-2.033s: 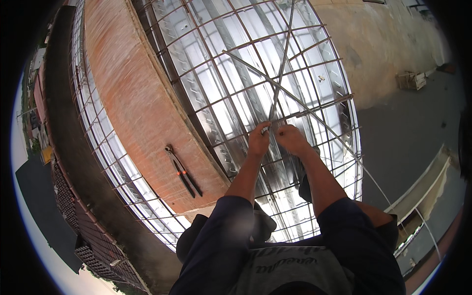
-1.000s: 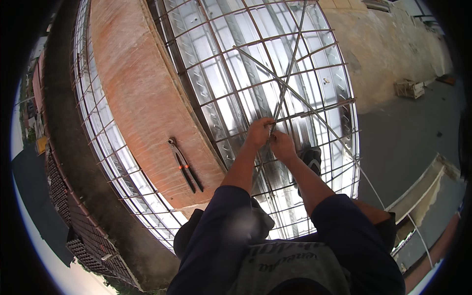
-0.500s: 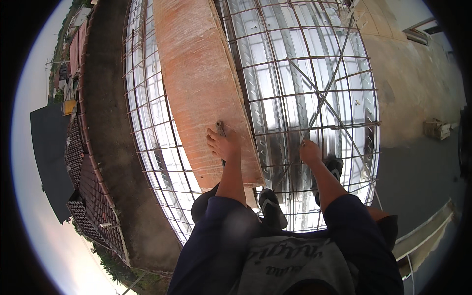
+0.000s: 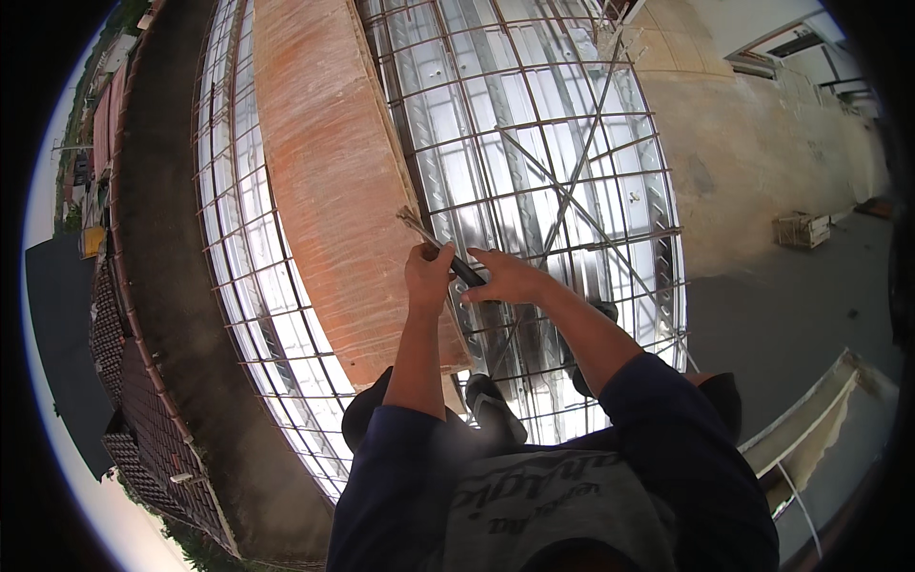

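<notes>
My left hand (image 4: pixel 429 278) is closed around the upper part of a pincers-like hand tool (image 4: pixel 463 270). Its narrow metal head points up and left over the board's edge, and its dark handle slants down to the right. My right hand (image 4: pixel 510 279) is at the handle's lower end, thumb and forefinger spread on either side of it; whether the palm touches it is hard to see. Below both hands lie an orange-brown wooden board (image 4: pixel 324 181) and a grid of thin steel bars (image 4: pixel 534 195).
Shiny ribbed metal decking (image 4: pixel 457 124) lies under the bars. Two loose rods (image 4: pixel 572 181) cross on the grid at right. My shoe (image 4: pixel 493 410) stands on the decking beside the board. Left of the grid runs a dark ledge (image 4: pixel 162 238); a wooden crate (image 4: pixel 801 230) sits far right.
My left hand has lifted the tool off the board and moved toward the board's right edge. My right hand has left the rods and come up to the handle. The view has shifted right.
</notes>
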Available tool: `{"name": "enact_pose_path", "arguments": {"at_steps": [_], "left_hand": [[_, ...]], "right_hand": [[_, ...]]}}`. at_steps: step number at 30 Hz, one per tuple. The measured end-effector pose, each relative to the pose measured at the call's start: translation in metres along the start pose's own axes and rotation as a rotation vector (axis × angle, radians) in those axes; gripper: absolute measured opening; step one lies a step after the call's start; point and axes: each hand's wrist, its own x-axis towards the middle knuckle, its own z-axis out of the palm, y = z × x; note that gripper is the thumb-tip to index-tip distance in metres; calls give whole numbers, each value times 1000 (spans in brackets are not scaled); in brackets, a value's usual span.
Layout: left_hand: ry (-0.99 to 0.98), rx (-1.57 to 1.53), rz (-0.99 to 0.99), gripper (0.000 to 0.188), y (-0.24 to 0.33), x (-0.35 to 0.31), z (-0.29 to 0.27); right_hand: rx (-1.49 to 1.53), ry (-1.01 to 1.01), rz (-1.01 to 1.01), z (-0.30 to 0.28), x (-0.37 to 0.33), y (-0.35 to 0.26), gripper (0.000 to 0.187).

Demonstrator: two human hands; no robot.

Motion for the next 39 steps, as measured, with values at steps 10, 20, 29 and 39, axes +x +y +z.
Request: {"name": "enact_pose_path", "arguments": {"at_steps": [10, 20, 29, 39], "left_hand": [[-453, 209, -235, 63, -79, -9, 114], [-212, -43, -37, 24, -122, -80, 191], [-203, 51, 132, 22, -106, -86, 202], [-297, 72, 24, 27, -96, -90, 195]], "right_hand": [[-120, 35, 404, -79, -32, 57, 29], [-824, -189, 634, -87, -69, 115, 29], [-929, -372, 757, -70, -44, 93, 31], [-971, -264, 889, -50, -31, 56, 34]]}}
